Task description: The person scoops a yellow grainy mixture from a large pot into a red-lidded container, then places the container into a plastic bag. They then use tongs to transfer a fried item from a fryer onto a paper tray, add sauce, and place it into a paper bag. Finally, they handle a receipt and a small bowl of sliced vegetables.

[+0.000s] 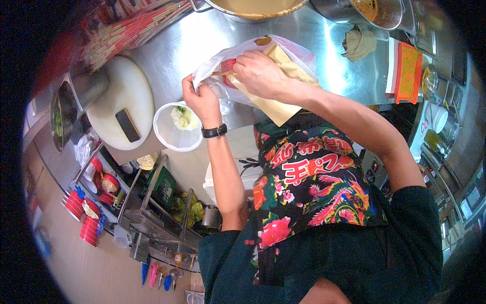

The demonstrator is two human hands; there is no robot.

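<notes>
My left hand [202, 99], with a black watch on its wrist, pinches the left edge of a translucent plastic bag [220, 57]. My right hand [258, 72] is closed over the bag's middle and grips a thin wooden stick [222, 73] that points left toward my left hand. Beneath my right hand and forearm lies a sheet of yellowish-brown paper [279, 108]. Something red shows through the plastic. What else the bag holds is hidden. Just below my left hand stands a white plastic tub [161, 135] with pale green leafy vegetable pieces [184, 118] in it.
A smartphone [128, 125] lies on the round white cutting board [140, 87] at left. Bundled red-and-white sticks [125, 36] lie behind it. A large pan [262, 17] and a metal pot [341, 13] stand at the far edge. A cloth [358, 43] and an orange tray [409, 72] are at right.
</notes>
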